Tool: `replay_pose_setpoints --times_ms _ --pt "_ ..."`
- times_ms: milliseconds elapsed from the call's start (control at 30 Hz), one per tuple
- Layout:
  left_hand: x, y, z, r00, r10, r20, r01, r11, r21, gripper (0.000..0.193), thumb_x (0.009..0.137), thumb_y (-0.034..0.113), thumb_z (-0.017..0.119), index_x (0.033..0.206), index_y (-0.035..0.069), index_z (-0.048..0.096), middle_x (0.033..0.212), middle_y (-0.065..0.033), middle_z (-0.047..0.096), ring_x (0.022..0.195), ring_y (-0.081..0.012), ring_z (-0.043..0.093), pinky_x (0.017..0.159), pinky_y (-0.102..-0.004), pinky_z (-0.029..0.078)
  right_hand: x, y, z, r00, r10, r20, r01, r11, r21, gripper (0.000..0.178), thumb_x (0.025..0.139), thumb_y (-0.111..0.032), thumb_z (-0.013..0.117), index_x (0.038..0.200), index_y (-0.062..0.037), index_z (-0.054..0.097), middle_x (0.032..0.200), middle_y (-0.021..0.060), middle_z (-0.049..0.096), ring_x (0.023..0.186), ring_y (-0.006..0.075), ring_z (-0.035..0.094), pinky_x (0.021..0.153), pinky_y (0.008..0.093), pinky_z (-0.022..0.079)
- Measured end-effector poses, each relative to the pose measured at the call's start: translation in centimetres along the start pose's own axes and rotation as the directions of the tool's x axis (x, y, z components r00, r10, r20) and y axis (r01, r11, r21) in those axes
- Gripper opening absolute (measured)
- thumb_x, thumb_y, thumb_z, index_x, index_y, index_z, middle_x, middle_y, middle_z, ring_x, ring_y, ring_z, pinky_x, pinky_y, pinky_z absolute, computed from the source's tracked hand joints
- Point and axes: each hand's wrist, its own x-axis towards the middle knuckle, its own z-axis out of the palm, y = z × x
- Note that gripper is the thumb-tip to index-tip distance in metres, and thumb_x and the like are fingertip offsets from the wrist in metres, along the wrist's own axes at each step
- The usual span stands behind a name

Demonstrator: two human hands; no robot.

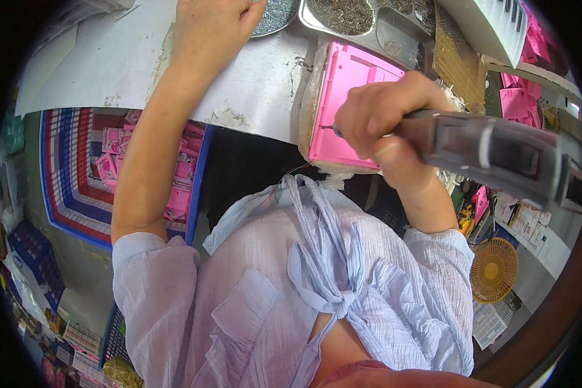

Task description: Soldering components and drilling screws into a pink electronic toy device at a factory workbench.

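My right hand (pixel 391 116) is wrapped round the grip of a dark grey electric screwdriver (pixel 488 145), which is slightly blurred. Its thin bit points left, over a pink plastic panel (pixel 346 74) with a raised rim; I cannot tell whether the tip touches it. The panel lies on a plastic-wrapped block at the table's front edge. At the top edge of the view, my left hand (pixel 215 32) is beside a metal dish of small silvery screws (pixel 275 14). Its thumb shows, but its fingers are cut off by the frame, so what they hold is hidden.
Metal trays of small screws (pixel 343 14) stand behind the panel. A blue, red and white crate (pixel 64 174) with pink parts sits below the white tabletop (pixel 119 64) at left. At right are a brown perforated board (pixel 458 61) and a yellow basket (pixel 495 268).
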Motion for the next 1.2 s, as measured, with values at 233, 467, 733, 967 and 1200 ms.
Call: replay_pose_setpoints --times_ms 233,467,733,967,1200 --pt "0.1 -0.1 0.3 0.984 -0.078 -0.162 0.088 0.995 0.050 0.018 0.082 0.024 0.076 0.075 0.009 0.071 0.081 -0.0078 0.067 0.088 -0.0282 0.062 0.088 -0.0484 0.038 -0.5 -0.3 0.8 0.999 0.017 0.034 -0.011 0.985 -0.172 0.027 0.091 -0.014 0.077 0.087 -0.0070 0.052 0.067 0.0050 0.053 0.057 0.0162 0.049 0.053 0.0322 0.039" --pt "0.4 0.5 -0.6 0.977 -0.150 -0.152 0.159 0.986 0.048 0.015 0.081 0.022 0.079 0.078 0.008 0.074 0.079 -0.0102 0.070 0.083 -0.0295 0.066 0.088 -0.0496 0.040 0.9 -0.1 -0.6 0.981 -0.192 -0.027 0.192 0.949 0.249 0.025 0.093 -0.018 0.076 0.096 -0.0043 0.056 0.068 0.0044 0.057 0.057 0.0128 0.051 0.052 0.0308 0.042" --pt "-7.1 9.3 -4.3 0.973 0.215 0.088 -0.142 0.850 -0.508 0.014 0.083 0.008 0.077 0.096 0.014 0.074 0.098 -0.0001 0.074 0.087 -0.0173 0.065 0.091 -0.0392 0.036 -0.7 -2.9 -1.4 0.970 -0.241 -0.023 0.241 0.952 0.188 0.039 0.100 -0.052 0.064 0.107 -0.0147 0.054 0.068 -0.0058 0.053 0.056 0.0109 0.049 0.053 0.0297 0.041" --pt "-8.7 11.0 -4.8 0.988 0.132 0.082 -0.056 0.795 -0.603 0.012 0.078 0.013 0.081 0.087 0.014 0.073 0.086 0.0027 0.071 0.078 -0.0159 0.062 0.086 -0.0395 0.035 -1.6 -2.7 -0.3 0.980 -0.178 -0.093 0.193 0.961 0.199 0.041 0.098 -0.054 0.067 0.106 -0.0154 0.053 0.067 -0.0056 0.054 0.056 0.0107 0.052 0.053 0.0285 0.042" --pt "-8.1 11.0 -5.1 0.953 0.267 0.142 -0.151 0.825 -0.544 0.019 0.073 0.015 0.083 0.089 0.013 0.072 0.088 0.0020 0.070 0.082 -0.0175 0.063 0.088 -0.0412 0.035 -2.1 -2.7 0.6 0.978 -0.106 -0.182 0.141 0.970 0.196 0.041 0.097 -0.051 0.070 0.101 -0.0134 0.053 0.064 -0.0039 0.052 0.054 0.0116 0.051 0.051 0.0291 0.041"
